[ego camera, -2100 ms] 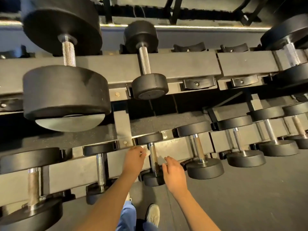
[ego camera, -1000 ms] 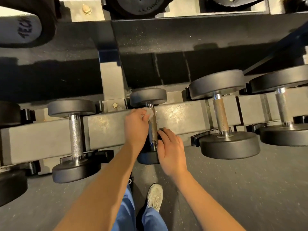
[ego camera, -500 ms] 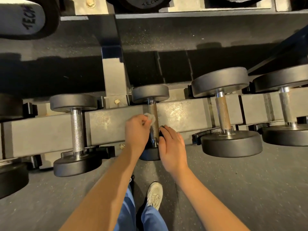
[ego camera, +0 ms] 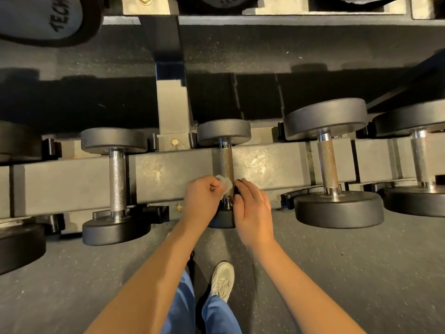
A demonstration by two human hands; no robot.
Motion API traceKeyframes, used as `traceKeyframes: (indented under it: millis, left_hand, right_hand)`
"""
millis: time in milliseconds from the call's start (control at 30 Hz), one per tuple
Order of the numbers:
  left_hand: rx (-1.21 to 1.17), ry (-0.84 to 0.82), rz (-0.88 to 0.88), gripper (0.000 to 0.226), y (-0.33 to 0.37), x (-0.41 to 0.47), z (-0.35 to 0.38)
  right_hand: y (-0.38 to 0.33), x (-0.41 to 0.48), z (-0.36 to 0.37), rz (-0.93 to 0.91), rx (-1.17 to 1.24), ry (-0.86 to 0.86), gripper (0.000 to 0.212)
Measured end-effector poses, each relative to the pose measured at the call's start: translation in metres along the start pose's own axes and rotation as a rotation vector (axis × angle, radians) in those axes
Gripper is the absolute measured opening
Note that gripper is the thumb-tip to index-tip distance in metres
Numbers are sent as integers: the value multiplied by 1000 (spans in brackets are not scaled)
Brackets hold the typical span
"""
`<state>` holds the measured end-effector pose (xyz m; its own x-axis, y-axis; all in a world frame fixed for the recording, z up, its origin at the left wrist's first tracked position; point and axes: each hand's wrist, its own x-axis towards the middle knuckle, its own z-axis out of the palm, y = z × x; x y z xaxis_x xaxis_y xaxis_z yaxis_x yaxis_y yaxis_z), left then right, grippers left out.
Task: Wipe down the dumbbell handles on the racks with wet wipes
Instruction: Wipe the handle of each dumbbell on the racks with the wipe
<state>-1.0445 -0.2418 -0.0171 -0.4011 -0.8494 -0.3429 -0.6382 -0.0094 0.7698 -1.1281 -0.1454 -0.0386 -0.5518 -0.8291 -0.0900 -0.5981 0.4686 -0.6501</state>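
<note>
A small black dumbbell lies across the lower rack rail, its knurled metal handle (ego camera: pixel 225 162) pointing away from me. My left hand (ego camera: pixel 203 201) pinches a crumpled white wet wipe (ego camera: pixel 226 184) against the near end of that handle. My right hand (ego camera: pixel 252 208) rests on the dumbbell's near head (ego camera: pixel 220 219), fingers laid over its top beside the handle. Most of that near head is hidden under my two hands.
Other dumbbells sit on the same grey rail (ego camera: pixel 173 174): one to the left (ego camera: pixel 117 182), a bigger one to the right (ego camera: pixel 328 165), another at the far right (ego camera: pixel 420 160). A grey upright post (ego camera: pixel 172 109) rises behind. My shoe (ego camera: pixel 222 280) stands on the rubber floor.
My left hand has slid the wipe down the handle toward me, from its far end to its near end. The right hand has stayed on the near head.
</note>
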Motion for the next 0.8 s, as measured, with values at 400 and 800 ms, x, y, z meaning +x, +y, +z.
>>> traceKeyframes:
  millis: [400, 800]
  left_hand:
    - [-33, -109, -42, 13, -12, -10, -6]
    - [-118, -20, 69, 20, 38, 3, -34]
  right_hand:
    - [-3, -2, -6, 86, -57, -102, 68]
    - [-39, 41, -35, 259, 681, -15, 14]
